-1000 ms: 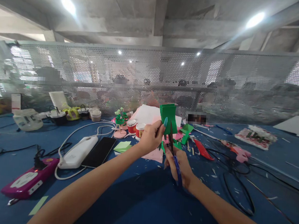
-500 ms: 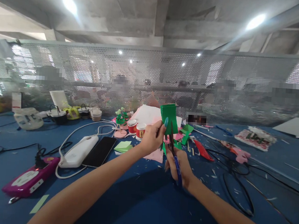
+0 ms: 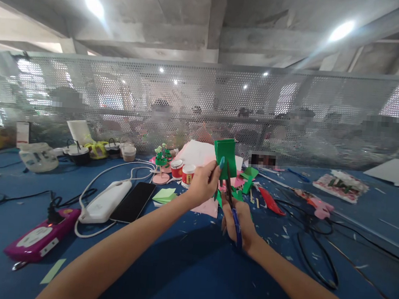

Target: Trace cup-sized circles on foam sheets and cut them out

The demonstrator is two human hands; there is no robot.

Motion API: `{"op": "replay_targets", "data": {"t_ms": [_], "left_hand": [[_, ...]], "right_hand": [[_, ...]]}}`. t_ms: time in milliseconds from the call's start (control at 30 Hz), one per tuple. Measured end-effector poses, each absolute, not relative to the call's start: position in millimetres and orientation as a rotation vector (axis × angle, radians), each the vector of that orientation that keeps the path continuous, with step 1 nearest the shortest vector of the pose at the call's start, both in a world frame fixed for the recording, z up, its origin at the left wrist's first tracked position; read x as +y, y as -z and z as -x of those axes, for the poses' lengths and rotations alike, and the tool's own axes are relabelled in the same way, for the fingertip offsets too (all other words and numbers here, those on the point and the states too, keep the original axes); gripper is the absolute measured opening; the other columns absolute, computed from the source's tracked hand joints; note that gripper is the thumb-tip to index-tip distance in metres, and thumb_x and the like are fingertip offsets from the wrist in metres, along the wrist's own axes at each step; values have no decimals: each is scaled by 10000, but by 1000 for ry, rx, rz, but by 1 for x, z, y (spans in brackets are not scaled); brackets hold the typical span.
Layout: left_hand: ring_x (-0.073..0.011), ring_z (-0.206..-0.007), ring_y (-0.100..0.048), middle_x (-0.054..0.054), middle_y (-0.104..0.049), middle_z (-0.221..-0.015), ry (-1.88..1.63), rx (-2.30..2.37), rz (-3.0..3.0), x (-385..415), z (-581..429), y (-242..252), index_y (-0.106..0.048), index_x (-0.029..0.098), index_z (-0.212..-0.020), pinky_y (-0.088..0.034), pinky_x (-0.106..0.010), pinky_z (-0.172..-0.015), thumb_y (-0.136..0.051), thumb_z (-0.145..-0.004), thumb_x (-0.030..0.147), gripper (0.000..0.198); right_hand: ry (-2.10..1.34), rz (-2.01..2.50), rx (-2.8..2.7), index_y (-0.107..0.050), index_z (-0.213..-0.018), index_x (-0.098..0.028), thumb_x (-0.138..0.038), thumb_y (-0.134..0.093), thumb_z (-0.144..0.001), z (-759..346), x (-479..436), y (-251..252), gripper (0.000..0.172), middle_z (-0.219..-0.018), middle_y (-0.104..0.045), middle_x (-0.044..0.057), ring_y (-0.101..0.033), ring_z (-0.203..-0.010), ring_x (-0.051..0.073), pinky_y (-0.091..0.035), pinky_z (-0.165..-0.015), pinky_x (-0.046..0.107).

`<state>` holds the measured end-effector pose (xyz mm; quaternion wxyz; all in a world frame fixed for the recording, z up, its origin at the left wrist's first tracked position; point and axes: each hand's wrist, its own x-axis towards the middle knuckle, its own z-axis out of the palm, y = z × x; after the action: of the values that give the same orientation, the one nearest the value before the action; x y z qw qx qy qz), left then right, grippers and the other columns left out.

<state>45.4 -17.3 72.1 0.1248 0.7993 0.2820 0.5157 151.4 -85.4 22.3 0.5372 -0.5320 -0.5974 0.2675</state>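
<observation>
In the middle of the head view my left hand pinches a folded piece of green paper, held upright above the table. A pair of scissors with blue handles is in my right hand. Its dark blades point up and lie against the lower part of the green paper; whether they are fully closed I cannot tell. Behind and below my hands are green paper scraps and a pink sheet. Two red-and-white paper cups stand just left of my left hand.
A black phone, a white power bank and a purple power strip lie to the left. Right are a red tool, a pink glue gun and loose black cable. A perforated metal screen stands behind.
The blades have shifted very slightly against the green paper, and the fingers of my right hand have moved a little. My left hand and the paper stay nearly where they were.
</observation>
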Motion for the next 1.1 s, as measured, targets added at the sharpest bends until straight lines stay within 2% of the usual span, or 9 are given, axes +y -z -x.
{"op": "replay_targets", "data": {"t_ms": [433, 633, 767, 1000, 1100], "left_hand": [[-80, -404, -444, 37, -473, -464, -1488, 821, -2314, -15, -43, -71, -393, 193, -659, -317, -209, -426, -328, -891, 386, 308], [-77, -371, -445, 63, -448, -439, -1359, 727, -2105, -7, -42, -72, -397, 197, -692, -325, -196, -383, -324, -879, 475, 342], [-70, -367, -430, 70, -407, -479, -1453, 737, -1956, -4, -41, -76, -417, 197, -729, -282, -197, -354, -331, -865, 513, 354], [-85, -434, -282, 55, -315, -467, -1690, 965, -2189, -7, -39, -84, -364, 202, -605, -208, -257, -440, -354, -888, 398, 344], [-97, -446, -271, 49, -313, -472, -1693, 1031, -2213, -8, -40, -82, -341, 209, -596, -200, -269, -459, -334, -895, 370, 339]], "right_hand": [[-602, 1303, -1474, -464, -548, -198, -558, -383, -845, -153, -80, -10, 474, -309, -440, -8, -468, -262, 145, -360, -285, 240], [-547, 1303, -1472, -516, -593, -188, -553, -385, -846, -153, -78, -7, 463, -324, -467, 0, -483, -280, 153, -379, -301, 252], [-591, 1304, -1482, -546, -632, -179, -541, -404, -841, -150, -80, -10, 441, -328, -461, -16, -483, -270, 150, -372, -286, 242], [-498, 1258, -1540, -540, -612, -184, -533, -439, -830, -152, -79, -7, 424, -325, -460, -13, -460, -281, 133, -328, -311, 224], [-481, 1232, -1546, -509, -596, -192, -550, -456, -814, -153, -78, -5, 422, -336, -460, -19, -461, -312, 130, -322, -334, 222]]}}
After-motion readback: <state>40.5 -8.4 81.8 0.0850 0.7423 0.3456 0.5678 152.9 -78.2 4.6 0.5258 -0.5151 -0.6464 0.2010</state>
